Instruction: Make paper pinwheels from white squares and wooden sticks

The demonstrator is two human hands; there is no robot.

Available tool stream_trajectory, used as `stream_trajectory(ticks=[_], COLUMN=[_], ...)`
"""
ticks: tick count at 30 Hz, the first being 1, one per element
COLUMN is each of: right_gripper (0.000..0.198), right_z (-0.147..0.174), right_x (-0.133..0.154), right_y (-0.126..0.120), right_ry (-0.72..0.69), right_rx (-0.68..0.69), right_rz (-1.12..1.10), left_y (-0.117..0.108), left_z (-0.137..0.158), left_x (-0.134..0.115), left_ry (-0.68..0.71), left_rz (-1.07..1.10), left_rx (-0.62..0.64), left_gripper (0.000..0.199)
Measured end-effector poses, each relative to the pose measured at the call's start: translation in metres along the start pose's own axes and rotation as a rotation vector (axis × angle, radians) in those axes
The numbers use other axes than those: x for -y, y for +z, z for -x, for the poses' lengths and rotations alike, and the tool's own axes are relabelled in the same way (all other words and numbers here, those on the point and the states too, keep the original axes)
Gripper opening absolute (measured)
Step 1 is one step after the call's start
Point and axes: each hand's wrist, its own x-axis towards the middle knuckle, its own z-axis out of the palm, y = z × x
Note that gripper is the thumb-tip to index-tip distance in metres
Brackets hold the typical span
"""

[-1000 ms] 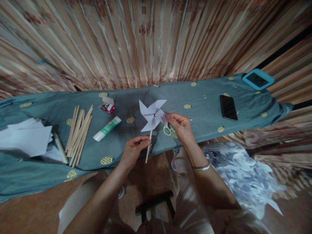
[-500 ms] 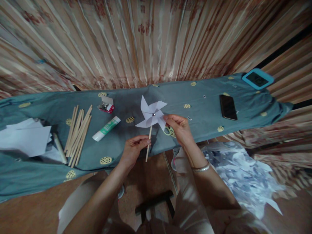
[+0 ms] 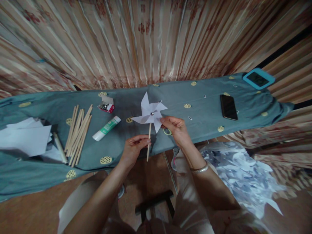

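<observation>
A white paper pinwheel (image 3: 149, 112) with a shiny pin at its centre is held upright above the cloth-covered table. Its thin wooden stick (image 3: 148, 152) is pinched between the thumb and fingers of my left hand (image 3: 133, 148). My right hand (image 3: 176, 130), with fingers bent together, touches the edge of the pinwheel's right blade; whether it grips the paper or only pushes it I cannot tell. Behind the right fingers, a pale green loop (image 3: 167, 131), like a scissors handle, partly shows on the cloth.
On the green cloth (image 3: 204, 110) lie a glue stick (image 3: 106, 128), an open pin box (image 3: 106, 105), several wooden sticks (image 3: 78, 136), a pen-like rod (image 3: 59, 148) and white paper sheets (image 3: 26, 139). A phone (image 3: 228, 107) and a blue-framed device (image 3: 258, 79) lie right. A bag of paper pieces (image 3: 243, 175) stands below.
The pinwheel's blades have turned slightly clockwise. My right hand has shifted a little left and down along with the right blade, while my left hand stays on the stick.
</observation>
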Motion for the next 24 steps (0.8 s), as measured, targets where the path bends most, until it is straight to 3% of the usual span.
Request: stream_trajectory(ticks=[24], right_gripper=[0.037], right_z=[0.003], right_x=[-0.012], right_y=[0.008], right_ry=[0.012], right_rx=[0.094], right_rz=[0.042], left_y=[0.001], left_z=[0.0], left_x=[0.0], left_ry=[-0.003], left_rz=[0.036], left_rx=[0.013], left_gripper=[0.037])
